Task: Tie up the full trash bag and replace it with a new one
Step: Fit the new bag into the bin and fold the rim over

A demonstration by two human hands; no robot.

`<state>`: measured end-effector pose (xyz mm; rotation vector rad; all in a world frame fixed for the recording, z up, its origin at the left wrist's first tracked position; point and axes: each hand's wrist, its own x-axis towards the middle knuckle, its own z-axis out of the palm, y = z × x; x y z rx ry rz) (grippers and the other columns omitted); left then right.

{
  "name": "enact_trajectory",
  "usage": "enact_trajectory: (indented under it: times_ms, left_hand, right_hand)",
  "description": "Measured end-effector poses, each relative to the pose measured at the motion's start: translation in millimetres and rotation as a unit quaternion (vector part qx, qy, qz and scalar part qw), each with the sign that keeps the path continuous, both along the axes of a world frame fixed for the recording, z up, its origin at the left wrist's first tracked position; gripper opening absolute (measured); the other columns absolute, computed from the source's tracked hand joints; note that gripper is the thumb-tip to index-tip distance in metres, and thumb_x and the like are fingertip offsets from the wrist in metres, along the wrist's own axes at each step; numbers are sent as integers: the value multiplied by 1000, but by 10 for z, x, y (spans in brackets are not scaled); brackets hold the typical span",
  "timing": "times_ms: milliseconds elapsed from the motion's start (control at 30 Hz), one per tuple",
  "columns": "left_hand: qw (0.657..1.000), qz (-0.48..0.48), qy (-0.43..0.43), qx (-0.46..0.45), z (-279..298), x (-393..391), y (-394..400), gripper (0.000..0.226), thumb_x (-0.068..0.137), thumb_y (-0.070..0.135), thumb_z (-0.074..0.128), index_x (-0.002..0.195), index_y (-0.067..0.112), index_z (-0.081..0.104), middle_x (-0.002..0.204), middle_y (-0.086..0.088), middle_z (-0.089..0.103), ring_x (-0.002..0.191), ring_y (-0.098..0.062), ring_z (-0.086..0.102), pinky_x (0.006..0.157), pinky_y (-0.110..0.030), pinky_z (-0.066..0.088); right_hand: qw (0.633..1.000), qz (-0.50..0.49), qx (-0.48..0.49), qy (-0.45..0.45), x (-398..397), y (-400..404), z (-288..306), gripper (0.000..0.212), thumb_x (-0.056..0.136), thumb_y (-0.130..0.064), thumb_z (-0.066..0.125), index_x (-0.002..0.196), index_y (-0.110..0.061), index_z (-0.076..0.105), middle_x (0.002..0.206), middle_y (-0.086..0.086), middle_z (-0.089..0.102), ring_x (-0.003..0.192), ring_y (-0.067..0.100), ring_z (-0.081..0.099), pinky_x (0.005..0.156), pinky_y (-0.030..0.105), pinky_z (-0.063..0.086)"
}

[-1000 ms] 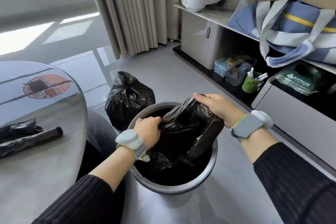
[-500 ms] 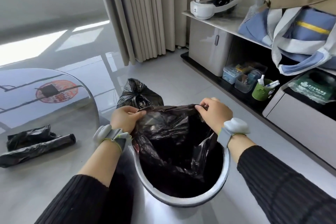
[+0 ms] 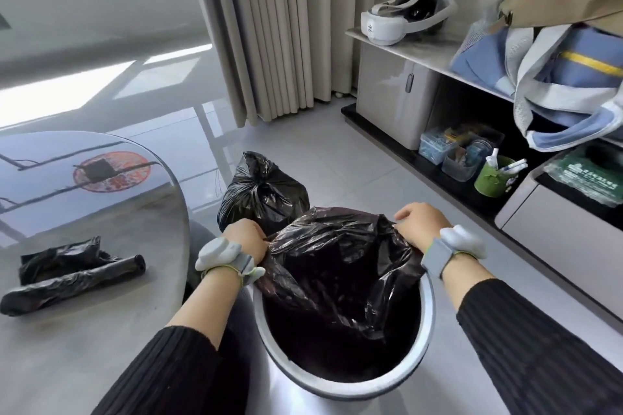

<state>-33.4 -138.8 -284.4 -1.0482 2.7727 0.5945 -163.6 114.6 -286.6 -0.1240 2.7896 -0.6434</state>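
Note:
A round grey trash can [image 3: 428,320] stands on the floor in front of me. A new black bag [image 3: 340,266] hangs inside it, its mouth spread wide above the rim. My left hand [image 3: 245,239] grips the bag's left edge at the rim. My right hand [image 3: 421,224] grips the right edge, pulled out over the can's right side. A tied full black trash bag [image 3: 263,192] sits on the floor just behind the can.
A glossy round table [image 3: 84,330] at left carries a roll of black bags [image 3: 74,283]. A low cabinet [image 3: 397,91] and shelf with boxes and a green cup [image 3: 492,177] run along the right. Curtains hang behind. Tiled floor lies open between.
Both hands lifted the crumpled bag out of the can's middle and drew its mouth apart, left hand to the left rim, right hand to the right rim.

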Motion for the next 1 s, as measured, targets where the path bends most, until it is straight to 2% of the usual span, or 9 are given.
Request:
enact_trajectory:
  times_ms: [100, 167, 267, 367, 600, 767, 867, 933, 1000]
  left_hand:
    - [991, 14, 131, 1, 93, 14, 72, 31, 80, 12, 51, 103, 22, 70, 113, -4, 67, 99, -25, 62, 82, -28, 49]
    - [972, -65, 225, -32, 135, 8, 178, 33, 82, 11, 49, 104, 23, 70, 115, -3, 64, 103, -26, 61, 92, -37, 49]
    - [970, -193, 147, -29, 73, -23, 382, 39, 89, 14, 48, 126, 25, 57, 125, -4, 57, 112, -27, 57, 99, -36, 46]
    - [982, -183, 30, -41, -95, -34, 422, 58, 91, 11, 45, 142, 33, 29, 126, -9, 53, 111, -32, 57, 94, -37, 47]
    - [977, -63, 194, 66, -97, -224, 589, 32, 85, 22, 62, 117, 18, 62, 108, -7, 71, 103, -23, 63, 81, -18, 39]
    - [990, -79, 105, 60, -85, -381, 677, 40, 92, 26, 50, 131, 16, 49, 125, -11, 63, 117, -31, 55, 94, -30, 43]
    - [991, -95, 87, -40, -64, -276, 697, 47, 92, 29, 49, 137, 17, 39, 133, -12, 51, 122, -34, 47, 100, -40, 38]
    - [949, -201, 160, -181, -9, -227, 744, 37, 88, 24, 51, 124, 19, 51, 125, -6, 51, 119, -28, 44, 100, -39, 30]
    - [909, -336, 167, -181, 89, -236, 835, 27, 84, 19, 49, 107, 23, 62, 117, 1, 58, 115, -21, 49, 98, -33, 26]
  right_hand:
    - [994, -2, -82, 73, 64, -60, 90, 31, 79, -18, 59, 105, -32, 68, 115, 2, 63, 116, 30, 46, 97, 34, 37]
    - [986, 60, -112, 104, 102, -160, 124, 29, 81, -19, 56, 105, -30, 69, 112, 1, 64, 114, 29, 45, 97, 33, 35]
    - [982, 165, -83, 41, 216, -269, 56, 32, 89, -32, 52, 119, -26, 62, 120, 1, 65, 118, 27, 50, 94, 28, 38]
    - [985, 173, 11, 2, 228, -165, -90, 35, 92, -35, 48, 126, -25, 48, 125, 7, 61, 114, 31, 56, 86, 32, 43]
    - [992, 53, 81, 76, 95, 150, -217, 26, 91, -36, 50, 109, -19, 54, 103, 9, 68, 92, 34, 62, 65, 29, 37]
    - [998, -15, 41, 46, -57, 467, -170, 38, 93, -36, 49, 121, -10, 51, 120, 15, 61, 106, 36, 57, 76, 33, 42]
    - [979, 49, 124, 153, 56, 445, -71, 49, 86, -36, 59, 126, -11, 47, 128, 13, 52, 116, 35, 47, 94, 40, 39]
    - [941, 138, 93, 293, 199, 313, 79, 37, 80, -31, 63, 113, -16, 58, 116, 8, 57, 109, 31, 47, 91, 38, 37]
    - [927, 245, 53, 278, 347, 174, 216, 21, 79, -30, 60, 97, -20, 66, 104, 3, 62, 104, 28, 52, 87, 35, 37]
